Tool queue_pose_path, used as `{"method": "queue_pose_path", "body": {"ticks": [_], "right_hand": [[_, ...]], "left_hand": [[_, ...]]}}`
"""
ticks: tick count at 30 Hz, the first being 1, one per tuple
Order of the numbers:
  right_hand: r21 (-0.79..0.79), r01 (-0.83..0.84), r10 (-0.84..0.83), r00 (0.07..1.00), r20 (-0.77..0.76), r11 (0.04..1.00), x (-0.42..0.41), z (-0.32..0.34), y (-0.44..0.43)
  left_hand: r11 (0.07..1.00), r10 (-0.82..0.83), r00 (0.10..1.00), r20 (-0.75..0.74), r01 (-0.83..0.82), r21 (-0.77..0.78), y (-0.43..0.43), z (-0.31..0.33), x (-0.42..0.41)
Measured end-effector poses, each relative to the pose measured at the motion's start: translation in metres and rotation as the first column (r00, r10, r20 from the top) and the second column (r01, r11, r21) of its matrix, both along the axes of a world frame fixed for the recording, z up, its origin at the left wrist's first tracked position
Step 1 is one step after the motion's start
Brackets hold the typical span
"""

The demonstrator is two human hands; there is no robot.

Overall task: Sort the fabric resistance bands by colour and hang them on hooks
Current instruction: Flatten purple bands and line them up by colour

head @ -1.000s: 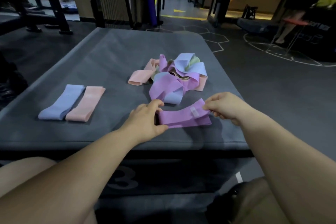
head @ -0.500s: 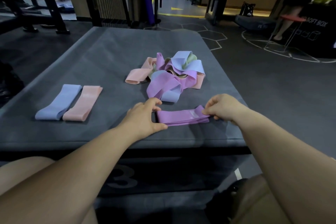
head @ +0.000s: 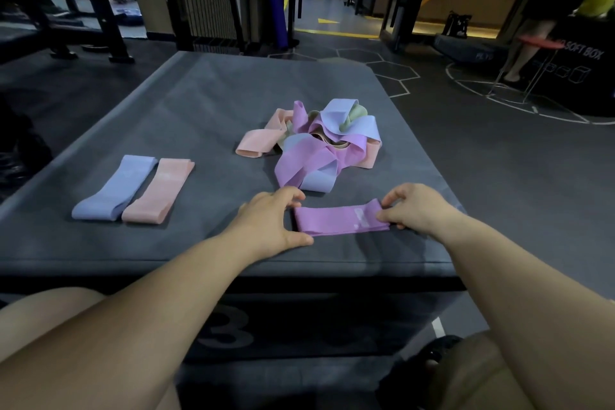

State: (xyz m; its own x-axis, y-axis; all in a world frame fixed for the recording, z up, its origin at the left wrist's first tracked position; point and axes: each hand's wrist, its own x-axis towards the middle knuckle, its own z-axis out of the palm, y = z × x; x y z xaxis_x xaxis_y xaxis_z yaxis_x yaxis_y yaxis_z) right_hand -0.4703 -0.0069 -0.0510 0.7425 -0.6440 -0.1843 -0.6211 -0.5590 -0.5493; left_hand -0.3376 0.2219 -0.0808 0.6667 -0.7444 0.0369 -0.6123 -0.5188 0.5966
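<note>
Hands sit at the two ends of one purple band (head: 339, 220), which lies flat and straight near the front edge of the grey padded box (head: 199, 103). The right hand (head: 416, 210) pinches the right end between thumb and fingers. The left hand (head: 266, 223) is curled around the left end, with its thumb at the band's near corner. A dark gap shows between palm and cloth, so I cannot tell if it really holds the band or only touches it. Holding both ends like this probably keeps the band smooth and tidy.

Over on the left, a blue band (head: 114, 193) and a pink band (head: 158, 191) lie flat, side by side and touching. I think each one starts a colour group. The purple band would then be a third group. Behind the hands, the pile (head: 319, 143) of mixed bands is not sorted yet. It has purple, blue, pink and pale green ones twisted together.

Bare box top shows between the pink band and the left hand, so the purple band could go there. It is close to the front edge now and could slip off if pulled nearer. The right edge of the box is near the right hand too, with the floor (head: 499, 160) below it. No hooks show in this view.
</note>
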Motion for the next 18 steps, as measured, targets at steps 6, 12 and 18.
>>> {"method": "queue_pose_path", "body": {"ticks": [6,12,18], "right_hand": [[-0.001,-0.005,0.005,1.0,-0.012,1.0,0.005,0.001,0.0],[0.0,0.046,-0.046,0.999,0.009,0.999,0.008,0.005,0.002],[-0.115,0.014,-0.024,0.996,-0.086,0.993,0.013,0.001,0.005]], "left_hand": [[0.999,0.043,0.999,0.02,-0.042,-0.026,-0.002,-0.005,0.004],[0.986,0.128,0.974,0.186,-0.145,0.083,-0.003,0.0,0.002],[0.977,0.146,0.968,0.203,-0.173,0.124,-0.006,0.003,-0.003]]}}
